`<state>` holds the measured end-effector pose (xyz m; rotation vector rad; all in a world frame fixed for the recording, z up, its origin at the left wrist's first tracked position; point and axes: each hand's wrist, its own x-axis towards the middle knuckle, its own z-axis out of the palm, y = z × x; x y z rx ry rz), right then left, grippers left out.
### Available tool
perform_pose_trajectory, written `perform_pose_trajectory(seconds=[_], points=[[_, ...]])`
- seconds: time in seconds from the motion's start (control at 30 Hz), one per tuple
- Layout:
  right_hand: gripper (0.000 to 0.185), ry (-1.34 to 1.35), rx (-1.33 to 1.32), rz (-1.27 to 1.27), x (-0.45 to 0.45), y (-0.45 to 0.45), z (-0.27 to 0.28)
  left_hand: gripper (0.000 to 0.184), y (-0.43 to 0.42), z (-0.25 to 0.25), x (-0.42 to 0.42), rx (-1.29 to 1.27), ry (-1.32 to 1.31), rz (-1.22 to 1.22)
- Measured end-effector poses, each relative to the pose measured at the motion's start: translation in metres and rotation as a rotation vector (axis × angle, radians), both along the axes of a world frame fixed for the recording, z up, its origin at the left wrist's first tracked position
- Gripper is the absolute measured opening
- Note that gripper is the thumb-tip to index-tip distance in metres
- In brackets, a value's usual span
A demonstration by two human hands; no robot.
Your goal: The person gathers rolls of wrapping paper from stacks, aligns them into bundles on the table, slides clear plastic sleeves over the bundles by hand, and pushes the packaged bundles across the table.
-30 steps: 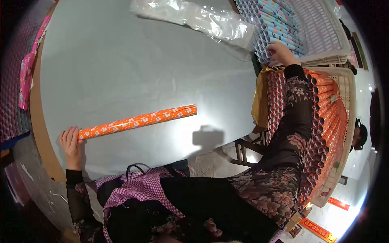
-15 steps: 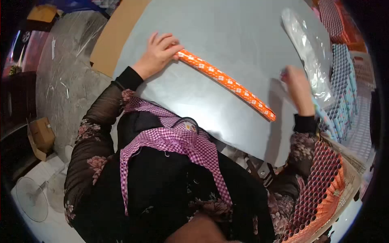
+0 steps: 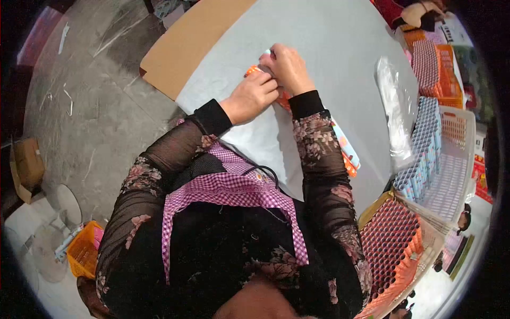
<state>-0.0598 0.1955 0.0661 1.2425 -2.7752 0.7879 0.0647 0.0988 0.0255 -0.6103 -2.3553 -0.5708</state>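
Observation:
A slim orange patterned tube [image 3: 285, 100] lies slantwise on the grey tabletop, mostly covered by my hands and right forearm. My left hand [image 3: 252, 95] is closed over its upper end. My right hand [image 3: 289, 69] is closed close beside the left, with a small pale blue tip showing at its fingertips. A light-blue patterned tube [image 3: 345, 144] shows past my right forearm, alongside the orange one. It seems to run up to my right hand, but its middle is hidden.
Clear plastic bags [image 3: 394, 111] lie on the right of the table [image 3: 329, 37]. Beyond its edge stand stacked blue tubes [image 3: 419, 154], red-orange tubes [image 3: 390, 244] and a white basket [image 3: 459, 159]. Cardboard [image 3: 186, 42] lies at the left edge. Another person's arm [image 3: 419, 13] shows top right.
My right hand has come from the table's right side to beside my left hand. A light-blue tube now lies along the orange one. The view has shifted.

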Motion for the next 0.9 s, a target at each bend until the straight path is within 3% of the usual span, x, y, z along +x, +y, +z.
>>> perform_pose_trajectory(seconds=[0.07, 0.17, 0.2, 0.3, 0.4, 0.53, 0.73, 0.9], points=[[0.03, -0.125, 0.023, -0.038, 0.004, -0.013, 0.003, 0.018, 0.0, -0.006, -0.001, 0.028, 0.041, 0.017], [0.033, -0.58, -0.221, -0.105, 0.006, -0.017, -0.011, 0.009, 0.0, -0.005, 0.001, 0.071, -0.044, -0.02], [0.033, -0.577, -0.211, -0.1, 0.009, -0.016, -0.006, 0.009, 0.0, -0.005, 0.001, 0.08, -0.04, -0.013], [0.032, -0.946, -0.335, -0.19, 0.021, -0.011, 0.02, 0.008, 0.001, -0.006, 0.001, 0.033, -0.013, 0.003], [0.034, -0.773, -0.271, -0.104, 0.012, -0.003, 0.008, 0.008, 0.001, -0.003, 0.002, 0.081, -0.039, -0.001], [0.034, -0.832, -0.323, -0.14, 0.011, 0.001, 0.004, 0.01, 0.001, -0.005, 0.001, 0.078, -0.044, 0.013], [0.032, -0.631, -0.263, -0.105, 0.015, 0.003, 0.0, 0.017, -0.001, -0.002, 0.001, 0.074, -0.031, 0.019], [0.028, -0.698, -0.296, -0.144, 0.014, 0.016, -0.007, 0.016, 0.001, -0.005, 0.002, 0.055, -0.014, 0.042]])
